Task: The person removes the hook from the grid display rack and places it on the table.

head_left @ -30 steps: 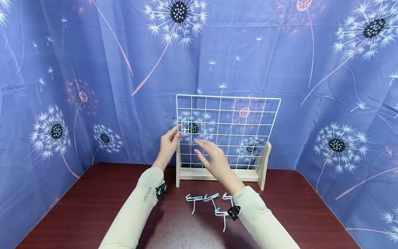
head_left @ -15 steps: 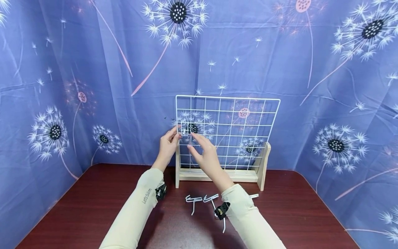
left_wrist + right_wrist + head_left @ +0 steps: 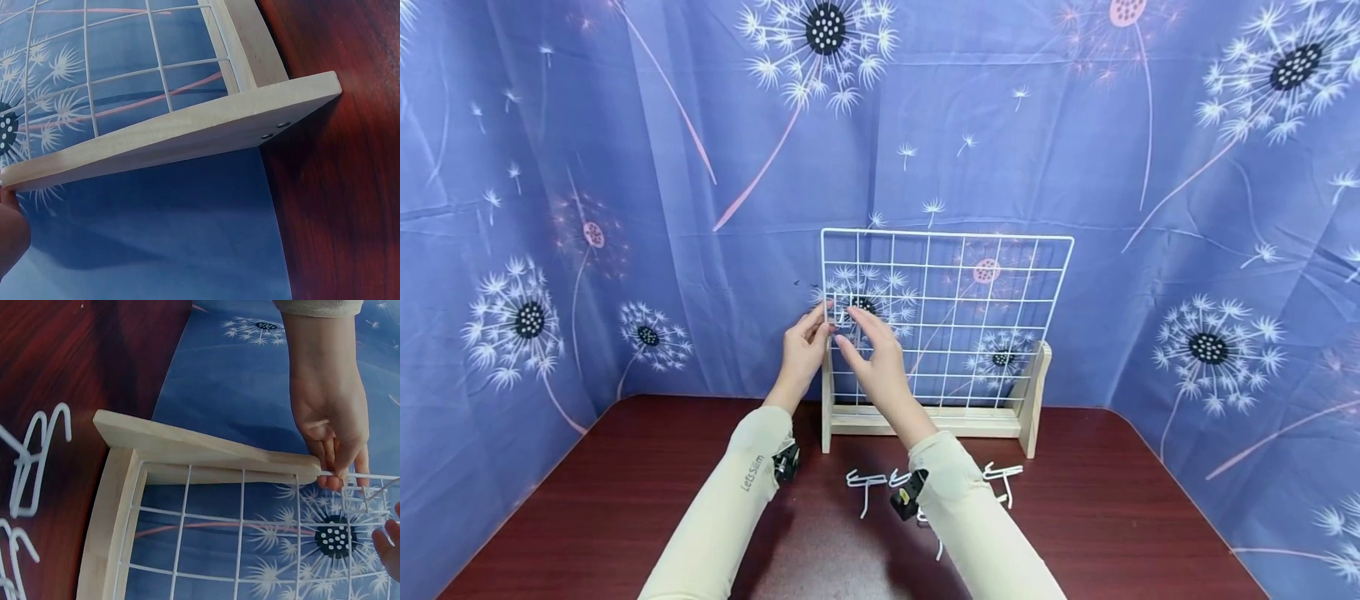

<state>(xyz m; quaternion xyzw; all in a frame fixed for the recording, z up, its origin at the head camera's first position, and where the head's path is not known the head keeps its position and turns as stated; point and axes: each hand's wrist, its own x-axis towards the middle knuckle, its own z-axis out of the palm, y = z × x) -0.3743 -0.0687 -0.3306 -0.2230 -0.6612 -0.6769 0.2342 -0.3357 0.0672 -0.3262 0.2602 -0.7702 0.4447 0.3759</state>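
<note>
A white wire grid panel (image 3: 947, 234) stands upright in a wooden stand (image 3: 1034, 408). My left hand (image 3: 803, 354) pinches the panel's left edge wire, thumb and fingers closed around it just above the stand's post in the right wrist view. Beside those fingertips, a white wire hook (image 3: 365, 501) overlaps the grid. My right hand (image 3: 882, 367) is held in front of the panel with thumb and fingers spread apart, close to this hook, nothing between them. Only a bit of my left hand (image 3: 11, 234) enters the left wrist view.
Several more white wire hooks lie on the dark red table (image 3: 1120, 500) before the stand: one hook (image 3: 865, 482) at left, another (image 3: 1003, 477) at right, others partly covered by my right forearm. A blue dandelion-print curtain (image 3: 700, 333) hangs close behind.
My right hand has moved left and slightly up toward the hook at the panel's left edge, its forearm passing over the loose hooks. The left hand keeps its place on the edge.
</note>
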